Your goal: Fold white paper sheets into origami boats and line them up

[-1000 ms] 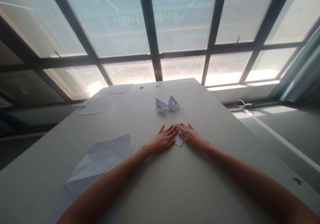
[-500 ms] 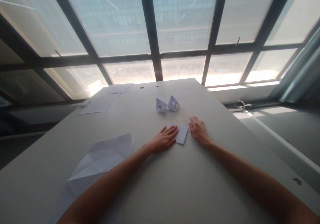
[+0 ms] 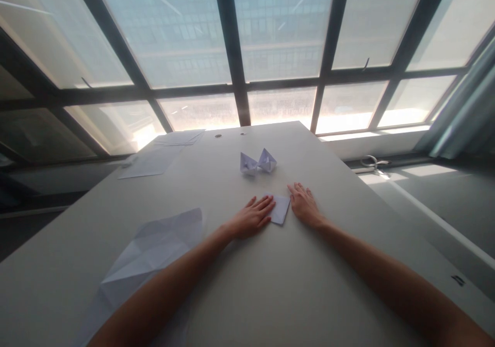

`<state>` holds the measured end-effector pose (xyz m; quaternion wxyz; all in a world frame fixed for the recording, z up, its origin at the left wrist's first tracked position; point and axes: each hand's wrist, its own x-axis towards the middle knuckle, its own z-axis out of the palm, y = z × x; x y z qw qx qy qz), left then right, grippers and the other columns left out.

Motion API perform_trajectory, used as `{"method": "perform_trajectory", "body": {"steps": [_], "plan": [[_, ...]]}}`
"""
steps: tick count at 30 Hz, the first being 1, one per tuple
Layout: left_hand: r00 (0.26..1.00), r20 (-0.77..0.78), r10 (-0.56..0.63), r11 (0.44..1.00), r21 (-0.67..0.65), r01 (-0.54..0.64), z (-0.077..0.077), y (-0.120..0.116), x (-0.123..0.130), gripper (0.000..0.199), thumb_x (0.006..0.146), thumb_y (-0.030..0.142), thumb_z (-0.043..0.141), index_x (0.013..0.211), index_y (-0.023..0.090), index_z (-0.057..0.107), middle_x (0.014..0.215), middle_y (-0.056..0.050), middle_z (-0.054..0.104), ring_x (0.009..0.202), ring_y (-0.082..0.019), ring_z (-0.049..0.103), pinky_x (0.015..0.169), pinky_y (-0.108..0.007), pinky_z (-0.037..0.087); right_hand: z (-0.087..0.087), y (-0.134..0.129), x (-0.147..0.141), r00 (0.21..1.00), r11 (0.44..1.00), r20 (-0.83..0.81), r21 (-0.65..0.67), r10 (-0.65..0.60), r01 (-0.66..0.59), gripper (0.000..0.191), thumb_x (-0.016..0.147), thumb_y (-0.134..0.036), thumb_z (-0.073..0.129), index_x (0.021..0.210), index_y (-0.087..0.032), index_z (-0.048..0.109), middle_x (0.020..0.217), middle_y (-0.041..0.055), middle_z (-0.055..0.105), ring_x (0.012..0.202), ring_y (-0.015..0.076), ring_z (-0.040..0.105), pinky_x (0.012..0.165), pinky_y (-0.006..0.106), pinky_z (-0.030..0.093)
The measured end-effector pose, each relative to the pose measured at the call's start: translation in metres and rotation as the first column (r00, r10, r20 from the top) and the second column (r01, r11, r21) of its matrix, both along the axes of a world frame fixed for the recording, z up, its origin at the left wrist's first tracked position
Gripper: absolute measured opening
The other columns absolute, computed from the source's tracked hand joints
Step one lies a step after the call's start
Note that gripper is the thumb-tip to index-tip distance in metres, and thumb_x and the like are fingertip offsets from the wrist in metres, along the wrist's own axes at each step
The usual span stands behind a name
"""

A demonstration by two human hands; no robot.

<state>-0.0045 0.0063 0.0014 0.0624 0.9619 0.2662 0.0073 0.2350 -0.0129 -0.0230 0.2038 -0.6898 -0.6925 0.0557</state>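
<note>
A small folded square of white paper (image 3: 280,211) lies flat on the white table (image 3: 240,295). My left hand (image 3: 253,218) rests on its left part, fingers stretched out and covering that side. Just off the square's right edge, my right hand (image 3: 303,203) lies palm down with its fingers extended, the fingertips close to the upper right corner; whether they touch the paper I cannot tell. Beyond both hands stand two pointed origami shapes (image 3: 258,163) of white paper, side by side.
A large creased paper sheet (image 3: 150,249) lies at the left, partly under my left forearm. More white sheets (image 3: 149,162) sit at the table's far left. Tall windows (image 3: 278,32) rise behind the table. White cables (image 3: 374,162) and a curtain (image 3: 460,110) are at the right.
My right hand has shifted slightly left, nearer the folded paper's right edge. My left hand stays on the paper. The whole view has moved a little.
</note>
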Motion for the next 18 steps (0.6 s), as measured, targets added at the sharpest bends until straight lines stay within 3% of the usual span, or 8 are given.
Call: {"method": "perform_trajectory", "body": {"steps": [3, 6, 9, 11, 14, 18], "plan": [[1.0, 0.001, -0.003, 1.0, -0.003, 0.003, 0.001, 0.0, 0.0, 0.059, 0.103, 0.05, 0.013, 0.156, 0.023, 0.013, 0.162, -0.005, 0.011, 0.149, -0.018, 0.007, 0.12, -0.042, 0.004, 0.002, -0.001, -0.001, 0.995, 0.999, -0.093, 0.044, 0.025, -0.021, 0.049, 0.099, -0.025, 0.028, 0.143, -0.011, 0.046, 0.15, 0.0169, 0.041, 0.142, 0.0262, 0.03, 0.117, 0.049, 0.019], [1.0, 0.009, -0.008, 1.0, -0.008, 0.008, 0.001, 0.0, 0.0, 0.058, 0.104, 0.049, 0.014, 0.156, 0.024, 0.013, 0.162, -0.004, 0.012, 0.149, -0.018, 0.006, 0.12, -0.042, 0.004, 0.007, -0.004, -0.004, 0.959, 0.974, -0.185, 0.107, 0.215, -0.198, 0.049, 0.099, -0.033, 0.035, 0.143, -0.014, 0.046, 0.148, 0.0136, 0.045, 0.141, 0.0232, 0.034, 0.117, 0.045, 0.024], [1.0, 0.021, -0.011, 1.0, -0.012, 0.012, 0.002, -0.001, 0.0, 0.058, 0.104, 0.049, 0.017, 0.156, 0.026, 0.009, 0.162, -0.003, 0.01, 0.149, -0.018, 0.006, 0.12, -0.043, 0.004, 0.012, -0.01, -0.007, 0.87, 0.888, -0.183, 0.131, 0.458, -0.44, 0.053, 0.096, -0.039, 0.045, 0.145, -0.019, 0.043, 0.147, 0.0104, 0.047, 0.14, 0.0218, 0.035, 0.117, 0.044, 0.023], [1.0, 0.025, -0.009, 1.0, -0.014, 0.009, 0.003, -0.002, 0.0, 0.059, 0.104, 0.049, 0.019, 0.156, 0.027, 0.006, 0.162, -0.003, 0.008, 0.149, -0.018, 0.006, 0.12, -0.043, 0.004, 0.014, -0.013, -0.009, 0.819, 0.832, -0.147, 0.118, 0.555, -0.542, 0.061, 0.093, -0.041, 0.052, 0.148, -0.022, 0.038, 0.15, 0.0093, 0.043, 0.142, 0.0227, 0.032, 0.118, 0.046, 0.02], [1.0, 0.026, -0.004, 1.0, -0.012, 0.005, 0.003, -0.002, 0.001, 0.06, 0.103, 0.049, 0.02, 0.156, 0.028, 0.001, 0.162, -0.002, 0.006, 0.149, -0.018, 0.006, 0.12, -0.043, 0.005, 0.015, -0.015, -0.01, 0.798, 0.805, -0.111, 0.077, 0.593, -0.588, 0.071, 0.089, -0.044, 0.058, 0.152, -0.023, 0.031, 0.153, 0.0094, 0.036, 0.144, 0.0238, 0.028, 0.118, 0.048, 0.018], [0.999, 0.029, 0.034, 0.999, 0.001, -0.034, -0.001, -0.002, 0.002, 0.06, 0.103, 0.05, 0.016, 0.156, 0.028, 0.0, 0.162, -0.003, 0.009, 0.149, -0.019, 0.006, 0.119, -0.044, 0.003, 0.015, -0.014, -0.01, 0.822, 0.826, -0.089, 0.033, 0.563, -0.562, 0.068, 0.091, -0.042, 0.055, 0.152, -0.022, 0.031, 0.154, 0.0093, 0.035, 0.144, 0.0228, 0.028, 0.118, 0.047, 0.018]]}}
